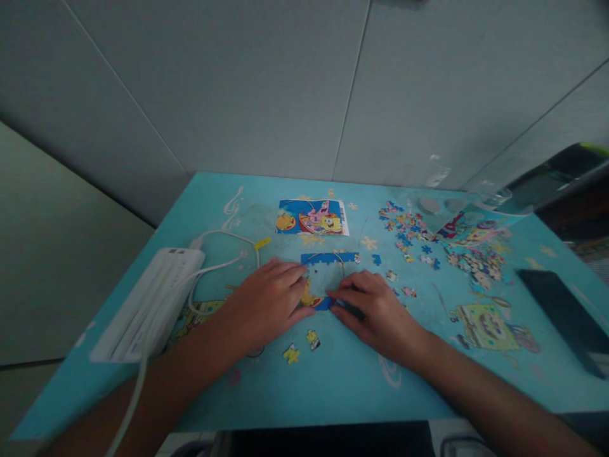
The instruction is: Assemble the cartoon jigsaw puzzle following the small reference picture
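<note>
A partly joined puzzle [328, 258] with a blue border lies flat on the turquoise table. My left hand [276, 298] rests over its left edge, fingers against the joined pieces. At the bottom right end of the assembled part, my right hand [368, 308] has thumb and index finger pinched on a small blue piece [332, 303]. Two loose yellow pieces [292, 353] [313, 339] lie in front of the puzzle, and a blue piece [377, 259] sits beyond its right end. Above the puzzle is a reference picture card [311, 218] showing cartoon figures.
A white power strip [147, 304] with cables stands on the left. Piles of loose pieces [409, 228] lie at the back right, near clear plastic containers [490, 197]. A dark phone [566, 317] lies at the right edge. A grey wall [266, 95] rises behind the table.
</note>
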`<action>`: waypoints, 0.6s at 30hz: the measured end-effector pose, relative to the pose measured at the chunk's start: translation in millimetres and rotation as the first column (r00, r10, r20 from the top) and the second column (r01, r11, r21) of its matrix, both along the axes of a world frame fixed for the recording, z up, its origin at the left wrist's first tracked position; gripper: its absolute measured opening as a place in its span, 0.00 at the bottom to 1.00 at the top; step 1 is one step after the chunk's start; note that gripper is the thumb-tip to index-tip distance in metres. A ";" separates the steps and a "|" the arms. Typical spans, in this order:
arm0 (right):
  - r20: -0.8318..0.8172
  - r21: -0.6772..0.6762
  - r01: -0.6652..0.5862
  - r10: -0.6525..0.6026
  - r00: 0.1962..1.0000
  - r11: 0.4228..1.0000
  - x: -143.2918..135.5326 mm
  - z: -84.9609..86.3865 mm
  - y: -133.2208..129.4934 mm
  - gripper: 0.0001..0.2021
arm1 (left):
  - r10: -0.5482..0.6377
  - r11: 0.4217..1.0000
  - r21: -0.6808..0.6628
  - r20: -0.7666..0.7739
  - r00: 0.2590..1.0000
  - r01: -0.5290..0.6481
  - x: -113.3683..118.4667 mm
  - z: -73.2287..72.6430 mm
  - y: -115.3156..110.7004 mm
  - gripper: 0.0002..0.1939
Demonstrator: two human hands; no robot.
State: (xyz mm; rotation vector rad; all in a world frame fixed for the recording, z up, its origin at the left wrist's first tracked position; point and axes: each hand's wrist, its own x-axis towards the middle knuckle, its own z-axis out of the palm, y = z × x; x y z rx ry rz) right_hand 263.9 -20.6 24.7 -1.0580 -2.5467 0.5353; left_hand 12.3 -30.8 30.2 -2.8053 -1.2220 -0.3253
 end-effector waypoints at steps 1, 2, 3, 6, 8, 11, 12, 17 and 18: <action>0.006 0.004 0.002 -0.002 1.000 1.000 -0.3 0.2 -0.2 0.12 | 0.000 1.000 0.003 0.002 1.000 0.000 0.2 0.3 -0.1 0.20; 0.013 0.009 0.004 -0.004 1.000 1.000 -0.8 0.6 -0.6 0.12 | 0.000 1.000 0.005 0.004 1.000 0.000 0.4 0.8 -0.1 0.20; 0.021 0.016 0.007 -0.007 1.000 1.000 -1.3 1.2 -1.0 0.12 | 0.000 1.000 0.006 0.007 1.000 0.000 0.5 1.3 -0.2 0.20; 0.034 0.037 0.006 -0.007 0.999 0.999 -2.0 3.2 -2.0 0.12 | -0.003 1.000 0.010 0.015 1.000 0.003 0.7 2.2 -0.1 0.19; 0.013 0.044 0.003 -0.004 1.000 0.999 0.1 5.1 -0.9 0.12 | -0.002 1.000 0.005 0.015 1.000 0.002 0.3 2.1 0.1 0.19; -0.075 0.055 0.042 -0.038 0.996 0.998 9.9 10.8 5.2 0.12 | 0.006 1.000 -0.019 0.006 1.000 -0.006 -1.0 1.3 0.5 0.19; -0.114 0.061 0.075 -0.068 0.991 0.995 15.1 13.7 8.3 0.13 | 0.008 1.000 -0.027 0.003 1.000 -0.008 -1.5 1.0 0.7 0.20; -0.207 0.068 0.292 -0.273 0.940 0.954 46.6 30.1 25.2 0.12 | 0.013 0.999 -0.036 -0.020 1.000 -0.014 -2.3 0.6 1.3 0.21; -0.202 0.062 0.318 -0.300 0.932 0.946 52.2 32.2 27.7 0.11 | 0.015 0.999 -0.029 -0.024 1.000 -0.016 -2.2 0.5 1.3 0.21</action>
